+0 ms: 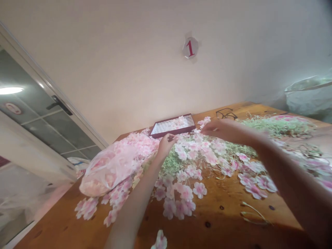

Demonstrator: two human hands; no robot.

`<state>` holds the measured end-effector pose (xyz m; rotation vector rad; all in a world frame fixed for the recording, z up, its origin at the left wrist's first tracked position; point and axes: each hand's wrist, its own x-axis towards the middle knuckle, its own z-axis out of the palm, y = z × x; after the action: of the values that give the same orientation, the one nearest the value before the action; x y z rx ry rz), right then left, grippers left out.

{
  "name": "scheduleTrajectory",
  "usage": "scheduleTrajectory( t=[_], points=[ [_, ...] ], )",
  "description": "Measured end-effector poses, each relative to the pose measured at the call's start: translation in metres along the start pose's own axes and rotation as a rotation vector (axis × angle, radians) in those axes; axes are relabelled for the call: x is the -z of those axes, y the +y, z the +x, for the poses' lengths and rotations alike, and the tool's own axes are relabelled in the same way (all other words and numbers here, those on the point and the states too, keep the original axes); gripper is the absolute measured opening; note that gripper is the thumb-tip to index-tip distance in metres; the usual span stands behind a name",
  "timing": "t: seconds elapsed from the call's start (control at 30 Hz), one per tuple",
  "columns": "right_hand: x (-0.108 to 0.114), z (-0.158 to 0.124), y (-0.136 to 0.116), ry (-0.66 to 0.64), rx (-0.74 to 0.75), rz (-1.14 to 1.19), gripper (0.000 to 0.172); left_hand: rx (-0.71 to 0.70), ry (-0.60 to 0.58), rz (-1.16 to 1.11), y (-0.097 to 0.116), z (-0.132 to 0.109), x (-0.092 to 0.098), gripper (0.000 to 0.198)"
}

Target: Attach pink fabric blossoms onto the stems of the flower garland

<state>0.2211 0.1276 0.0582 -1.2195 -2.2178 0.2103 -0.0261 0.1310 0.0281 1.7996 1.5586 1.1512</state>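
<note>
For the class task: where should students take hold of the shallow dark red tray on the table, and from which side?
Take the shallow dark red tray by its near long rim, coming from the person's side: that low, straight wall looks easy to pinch, and the blossoms lying inside suggest keeping it level.

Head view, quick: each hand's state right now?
Left hand: curled, cannot tell if holding.
Right hand: at pink-and-white artificial blossoms, grip cannot be told.

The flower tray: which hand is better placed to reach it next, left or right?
Probably the left hand: it sits right at the dark red tray's front edge. The right hand is close too, but lies past the tray's corner, over loose pink blossoms.
</note>
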Motion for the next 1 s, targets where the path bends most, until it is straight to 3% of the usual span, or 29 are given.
scheduleTrajectory(
  t=[0.2, 0.33, 0.53, 0.7, 0.83, 1.0],
  points=[
    [-0.080, 0.020, 0.018, 0.051, -0.181, -0.112, 0.021, 0.117, 0.024, -0.328, -0.010, -0.039, -0.010, 0.026],
    [-0.104, 0.014, 0.034, 0.095, -0.207, -0.122, 0.017, 0.176, -0.028, -0.455, -0.014, -0.047, -0.024, 0.029],
    [-0.096, 0.018, 0.036, 0.182, -0.229, -0.078, 0.017, 0.262, -0.079, -0.586, -0.012, -0.051, -0.031, 0.028],
    [-0.074, 0.019, 0.010, 0.251, -0.219, 0.030, 0.018, 0.321, -0.045, -0.696, -0.013, -0.051, -0.026, 0.025],
    [-0.063, 0.009, -0.030, 0.257, 0.023, 0.140, 0.012, 0.327, -0.056, -0.785, -0.010, -0.053, -0.024, 0.022],
    [-0.066, 0.000, -0.057, 0.204, 0.295, -0.011, 0.010, 0.304, -0.107, -0.903, -0.005, -0.056, -0.021, 0.020]
  ],
)
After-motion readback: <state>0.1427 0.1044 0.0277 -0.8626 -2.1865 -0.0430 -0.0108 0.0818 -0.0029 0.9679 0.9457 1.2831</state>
